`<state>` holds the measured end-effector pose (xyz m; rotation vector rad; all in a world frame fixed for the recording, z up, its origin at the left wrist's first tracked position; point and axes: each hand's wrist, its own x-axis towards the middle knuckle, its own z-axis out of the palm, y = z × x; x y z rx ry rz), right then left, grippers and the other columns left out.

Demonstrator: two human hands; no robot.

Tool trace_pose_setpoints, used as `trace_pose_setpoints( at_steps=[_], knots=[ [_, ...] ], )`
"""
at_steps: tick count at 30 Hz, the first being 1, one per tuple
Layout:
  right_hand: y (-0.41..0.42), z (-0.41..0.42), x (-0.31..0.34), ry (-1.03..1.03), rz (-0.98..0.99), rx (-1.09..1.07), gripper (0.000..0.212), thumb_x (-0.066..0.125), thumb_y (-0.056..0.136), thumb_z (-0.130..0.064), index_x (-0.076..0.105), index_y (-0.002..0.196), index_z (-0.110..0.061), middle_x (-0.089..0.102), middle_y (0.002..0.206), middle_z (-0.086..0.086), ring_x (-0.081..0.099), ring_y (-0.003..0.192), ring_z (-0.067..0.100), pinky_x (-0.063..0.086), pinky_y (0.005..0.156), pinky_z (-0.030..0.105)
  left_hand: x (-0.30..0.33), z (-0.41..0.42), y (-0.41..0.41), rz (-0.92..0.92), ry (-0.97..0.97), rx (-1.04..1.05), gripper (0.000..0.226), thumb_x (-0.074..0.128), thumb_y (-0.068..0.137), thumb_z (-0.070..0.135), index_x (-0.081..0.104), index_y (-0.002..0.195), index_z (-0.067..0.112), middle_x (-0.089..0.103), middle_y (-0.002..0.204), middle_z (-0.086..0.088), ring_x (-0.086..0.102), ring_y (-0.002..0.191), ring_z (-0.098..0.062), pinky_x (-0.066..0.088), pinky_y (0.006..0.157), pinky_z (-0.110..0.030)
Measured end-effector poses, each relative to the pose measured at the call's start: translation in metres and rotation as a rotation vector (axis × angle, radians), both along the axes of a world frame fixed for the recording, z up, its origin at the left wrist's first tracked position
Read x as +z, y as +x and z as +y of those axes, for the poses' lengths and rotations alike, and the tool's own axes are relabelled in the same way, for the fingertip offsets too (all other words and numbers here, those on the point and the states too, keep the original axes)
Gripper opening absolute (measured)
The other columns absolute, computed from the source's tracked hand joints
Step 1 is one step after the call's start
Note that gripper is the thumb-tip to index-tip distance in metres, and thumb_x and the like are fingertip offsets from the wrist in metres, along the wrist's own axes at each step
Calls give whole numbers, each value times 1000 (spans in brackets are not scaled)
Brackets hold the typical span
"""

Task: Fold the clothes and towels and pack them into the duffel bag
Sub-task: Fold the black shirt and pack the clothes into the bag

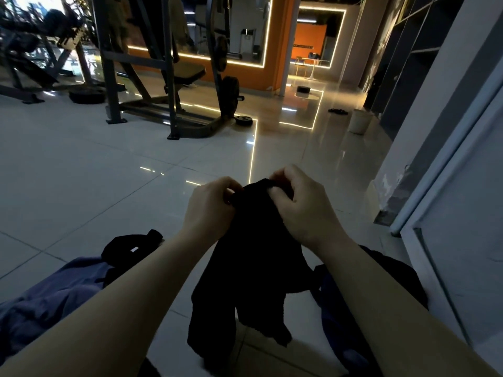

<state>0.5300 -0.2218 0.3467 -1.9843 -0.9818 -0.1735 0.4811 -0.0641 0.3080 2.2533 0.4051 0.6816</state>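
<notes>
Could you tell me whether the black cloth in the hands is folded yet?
Not yet: the black cloth hangs loose and rumpled, pinched at its top by left hand and right hand.

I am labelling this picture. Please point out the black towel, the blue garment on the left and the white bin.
black towel (pixel 253 257): head view, middle of the hanging cloth.
blue garment (pixel 54 300): head view, its crumpled middle.
white bin (pixel 359 121): head view, its side wall.

Two bare forearms reach into view from the bottom edge, no sleeves on either as far back as the frame shows. The left hand (pixel 211 205) carries no ring, watch or band, and the right hand (pixel 302 202) is just as plain. No gloves, wrists uncovered. In this dim light, finer detail is lost.
</notes>
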Motion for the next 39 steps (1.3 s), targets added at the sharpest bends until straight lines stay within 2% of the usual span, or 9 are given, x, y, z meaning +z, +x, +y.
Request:
trace_pose_setpoints(
  at_steps=[5,9,13,17,23,26,28,34,39],
  knots=[
    [3,-4,-7,-359,202,21,21,69,85,-29,64,98,-14,63,94,3,62,89,19,53,81,37,6,-8,-2,-65,-169,-69,28,68,78,-5,64,91,20,66,78,5,66,72,-12,58,65,-26],
    [15,-24,4,-146,374,28,43,72,73,-54,63,93,-18,64,91,2,63,84,16,53,75,32,9,-9,-6,-82,-276,-167,33,68,78,-9,65,85,23,67,78,4,67,66,-10,55,59,-18],
    [27,-34,-5,-142,276,71,25,71,84,-26,59,104,-34,59,108,-5,58,101,11,51,83,30,13,-9,-9,-95,-399,-314,35,65,81,-10,65,88,25,70,86,-1,69,75,-14,54,65,-20],
    [30,-34,-18,-110,277,66,24,62,85,-3,67,96,-24,68,93,7,66,84,25,54,75,43,21,-17,-16,-16,-454,-463,35,56,87,-10,64,92,24,68,96,-3,68,86,-16,55,72,-21],
    [25,-32,-16,-147,180,46,22,58,76,-14,67,97,-14,67,85,10,64,82,28,53,78,48,32,-20,-17,-50,-392,-423,11,55,89,33,62,97,37,52,121,3,57,107,-15,49,91,-32],
    [20,-28,-16,-166,106,50,22,57,76,-21,66,95,-13,65,80,2,62,78,20,50,70,38,24,-32,-14,19,-178,-405,19,66,87,29,65,106,29,63,108,4,62,99,-11,53,89,-33],
    [20,-27,-15,-128,105,42,12,62,83,-14,66,94,-17,65,80,-1,62,78,17,51,70,36,22,-34,-13,-11,-234,-367,23,68,86,25,67,109,24,68,101,5,64,93,-8,55,85,-31],
    [23,-32,-14,-4,502,118,26,64,89,-26,59,114,-25,69,97,4,69,86,16,55,75,31,17,-22,-8,-35,-322,-304,16,64,89,19,70,105,21,71,95,2,67,87,-11,55,78,-27],
    [35,-38,-20,-51,721,83,15,58,94,-13,66,106,-16,67,101,10,64,81,16,53,69,25,18,-12,-6,-96,-421,-286,19,61,91,14,69,93,30,72,89,8,69,85,-9,53,74,-21]
  ],
)
